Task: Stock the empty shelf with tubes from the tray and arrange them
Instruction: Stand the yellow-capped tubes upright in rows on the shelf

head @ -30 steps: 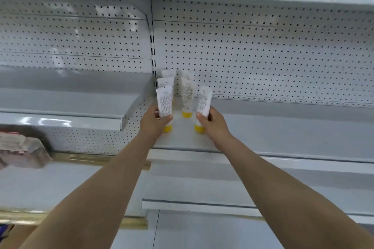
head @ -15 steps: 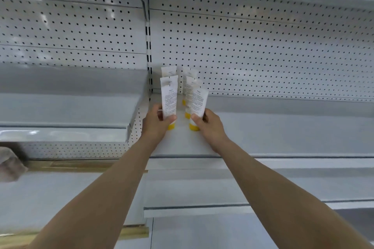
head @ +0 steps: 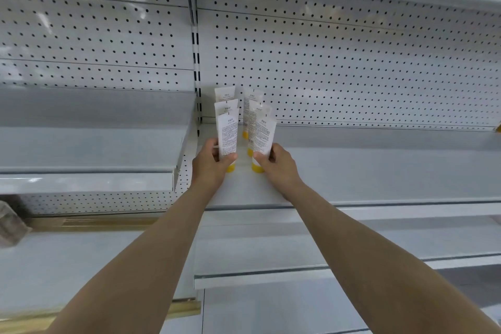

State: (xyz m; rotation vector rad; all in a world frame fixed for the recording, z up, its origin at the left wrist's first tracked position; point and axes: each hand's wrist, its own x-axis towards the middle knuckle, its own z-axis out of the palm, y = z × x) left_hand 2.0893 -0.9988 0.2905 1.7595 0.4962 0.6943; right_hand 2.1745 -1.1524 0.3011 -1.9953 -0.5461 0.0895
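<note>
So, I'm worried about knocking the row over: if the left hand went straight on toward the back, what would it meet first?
Probably the second tube in the left row, just behind the front tube that the left hand grips; their gap is unclear.

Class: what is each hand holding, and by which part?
The left hand grips the left front tube and the right hand the right front tube, each by its lower end.
</note>
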